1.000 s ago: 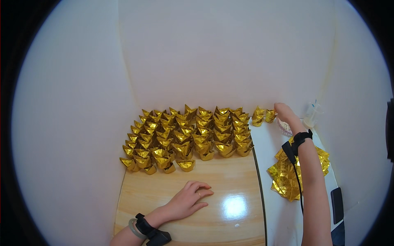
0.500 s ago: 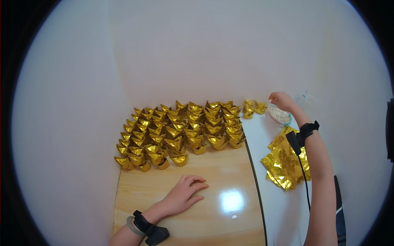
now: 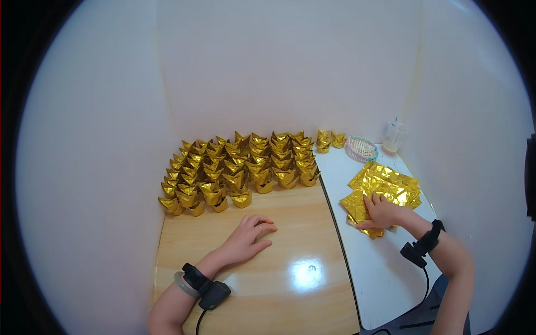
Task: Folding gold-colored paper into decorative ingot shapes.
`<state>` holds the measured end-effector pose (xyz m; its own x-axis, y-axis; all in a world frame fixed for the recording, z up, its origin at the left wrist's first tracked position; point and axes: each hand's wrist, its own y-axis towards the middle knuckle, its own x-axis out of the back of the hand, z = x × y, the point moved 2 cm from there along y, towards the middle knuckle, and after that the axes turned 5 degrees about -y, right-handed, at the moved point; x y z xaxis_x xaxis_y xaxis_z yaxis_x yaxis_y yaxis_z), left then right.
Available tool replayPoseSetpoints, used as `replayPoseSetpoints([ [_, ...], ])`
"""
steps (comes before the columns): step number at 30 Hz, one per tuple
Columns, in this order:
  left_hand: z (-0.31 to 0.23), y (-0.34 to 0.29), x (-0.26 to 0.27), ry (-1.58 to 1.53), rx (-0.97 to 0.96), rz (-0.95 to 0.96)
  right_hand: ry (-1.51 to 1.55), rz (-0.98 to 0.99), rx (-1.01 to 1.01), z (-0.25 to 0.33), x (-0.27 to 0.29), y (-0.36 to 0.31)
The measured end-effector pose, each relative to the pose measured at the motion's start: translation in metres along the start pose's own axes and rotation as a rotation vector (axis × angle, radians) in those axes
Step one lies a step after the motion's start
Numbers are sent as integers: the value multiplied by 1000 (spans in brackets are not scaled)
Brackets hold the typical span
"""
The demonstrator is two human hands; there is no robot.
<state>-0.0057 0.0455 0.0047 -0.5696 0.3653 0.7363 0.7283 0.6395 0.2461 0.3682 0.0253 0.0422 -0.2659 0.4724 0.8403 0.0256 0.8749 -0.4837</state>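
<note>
My left hand (image 3: pixel 244 240) rests on the wood-grain tabletop (image 3: pixel 234 296), fingers loosely bent, thumb apart, holding nothing. My right hand (image 3: pixel 382 214) lies with its fingers spread on a loose pile of shiny gold foil paper sheets (image 3: pixel 397 181). The pile sits on the white table (image 3: pixel 371 279) to the right. Beyond my left hand stand many folded gold paper ingots (image 3: pixel 241 198) in close rows.
Two small stacks of gold ingots (image 3: pixel 324 142) stand at the back of the white table. Beside them is a small woven tray (image 3: pixel 362 148) with beaded strands around it, then a clear plastic cup (image 3: pixel 393 139). White walls (image 3: pixel 290 67) enclose the tables.
My right hand has come down and nearer from above the woven tray onto the foil sheets. The clear cup now shows fully. My left hand keeps its place on the tabletop; the view has shifted.
</note>
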Motion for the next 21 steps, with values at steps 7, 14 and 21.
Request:
replayPoseSetpoints([
  [7,12,1,-4,-11,-41,-37,207,-257,179,-14,-5,-6],
  [14,13,1,-7,-54,-36,-44,124,-938,248,4,70,-79],
  [21,28,-3,-4,-542,177,-81,1449,-205,618,107,69,-68],
])
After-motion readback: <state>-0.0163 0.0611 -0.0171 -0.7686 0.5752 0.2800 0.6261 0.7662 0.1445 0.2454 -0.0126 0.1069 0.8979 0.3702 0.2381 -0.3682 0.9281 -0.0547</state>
